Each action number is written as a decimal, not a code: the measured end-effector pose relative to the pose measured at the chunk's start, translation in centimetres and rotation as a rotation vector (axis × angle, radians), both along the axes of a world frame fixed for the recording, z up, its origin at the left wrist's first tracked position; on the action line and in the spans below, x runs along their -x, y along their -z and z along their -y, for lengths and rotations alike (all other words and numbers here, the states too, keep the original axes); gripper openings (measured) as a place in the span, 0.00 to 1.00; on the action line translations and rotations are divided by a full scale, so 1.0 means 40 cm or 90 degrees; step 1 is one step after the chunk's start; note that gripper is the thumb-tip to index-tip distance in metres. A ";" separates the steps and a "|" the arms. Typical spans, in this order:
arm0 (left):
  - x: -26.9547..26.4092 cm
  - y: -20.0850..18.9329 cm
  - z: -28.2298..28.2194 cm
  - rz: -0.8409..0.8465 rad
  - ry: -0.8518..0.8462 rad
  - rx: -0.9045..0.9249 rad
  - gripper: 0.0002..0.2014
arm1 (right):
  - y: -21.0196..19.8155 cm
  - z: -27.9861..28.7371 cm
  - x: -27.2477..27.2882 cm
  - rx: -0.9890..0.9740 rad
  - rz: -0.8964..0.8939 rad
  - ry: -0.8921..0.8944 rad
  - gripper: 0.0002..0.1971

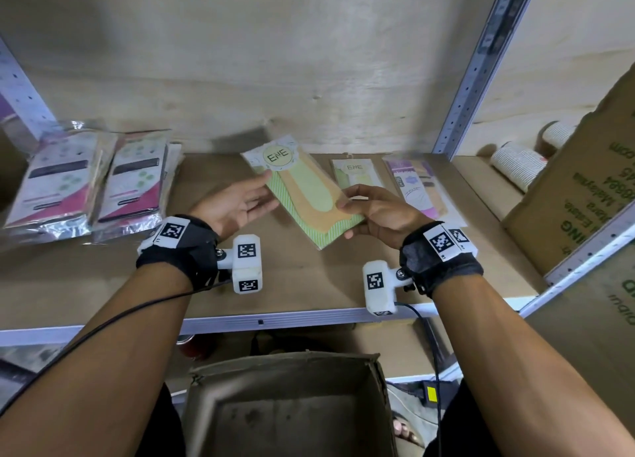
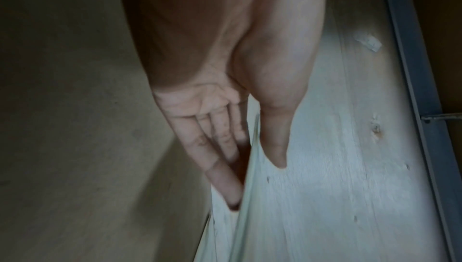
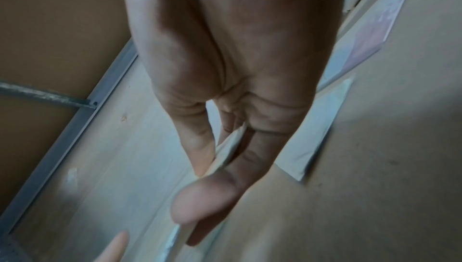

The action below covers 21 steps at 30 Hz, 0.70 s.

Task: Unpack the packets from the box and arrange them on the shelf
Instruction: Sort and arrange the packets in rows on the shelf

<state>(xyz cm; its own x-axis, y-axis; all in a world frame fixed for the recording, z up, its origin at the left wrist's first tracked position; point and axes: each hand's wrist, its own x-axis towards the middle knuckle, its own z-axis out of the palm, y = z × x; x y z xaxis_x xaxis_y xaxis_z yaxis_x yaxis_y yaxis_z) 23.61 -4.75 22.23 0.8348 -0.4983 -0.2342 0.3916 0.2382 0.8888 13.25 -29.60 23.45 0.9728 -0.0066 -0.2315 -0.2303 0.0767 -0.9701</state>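
A packet [image 1: 305, 195] printed with green stripes, an orange shape and a round "ENE" label hangs tilted just above the brown shelf board [image 1: 292, 278]. My right hand [image 1: 374, 209] pinches its right edge; in the right wrist view the thumb and fingers [image 3: 207, 179] clamp the thin packet edge [image 3: 226, 151]. My left hand [image 1: 240, 202] lies palm up with straight fingers against the packet's left edge, thumb near the top corner. In the left wrist view the packet [image 2: 225, 236] shows edge-on between the thumb and straight fingers of that hand [image 2: 257, 184]. The open cardboard box [image 1: 285, 360] stands below the shelf, its visible inside bare.
On the shelf lie a smaller green packet [image 1: 355, 173] and a purple packet [image 1: 419, 188] at the right, and two stacks of pink-and-white packets [image 1: 58, 181] [image 1: 137, 181] at the left. Paper cups [image 1: 515, 164] and a large printed carton [image 1: 577, 195] crowd the far right beyond the metal upright.
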 end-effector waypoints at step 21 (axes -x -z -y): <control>0.022 0.013 0.051 -0.008 -0.024 -0.034 0.11 | -0.004 -0.024 -0.025 -0.025 0.000 0.130 0.14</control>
